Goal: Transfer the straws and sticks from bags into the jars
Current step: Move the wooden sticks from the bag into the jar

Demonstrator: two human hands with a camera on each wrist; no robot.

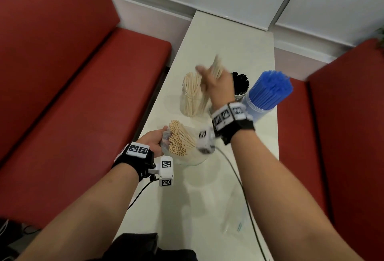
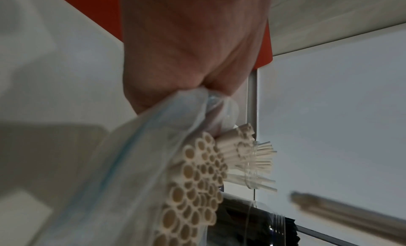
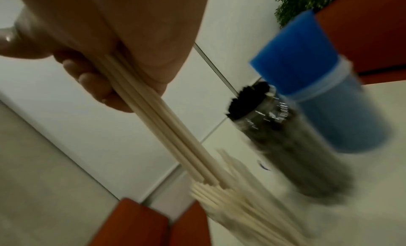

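Well along: blue straws (image 1: 270, 88) and black straws (image 1: 241, 83) already jarred. Right hand (image 1: 216, 82) clamped on beige straws (image 3: 153, 121), tips entering part-filled jar (image 1: 192, 98) below. Left hand (image 1: 152, 143) pinching bag (image 2: 153, 145), about half full.

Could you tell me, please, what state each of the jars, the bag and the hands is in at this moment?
Beige-straw jar: upright, partly filled.
Black-straw jar: upright, full.
Blue-straw jar: upright, packed, straws sticking out.
Plastic bag: open, still holding beige straws.
Left hand: grips the bag's mouth.
Right hand: holds a bundle of beige straws at the beige-straw jar.
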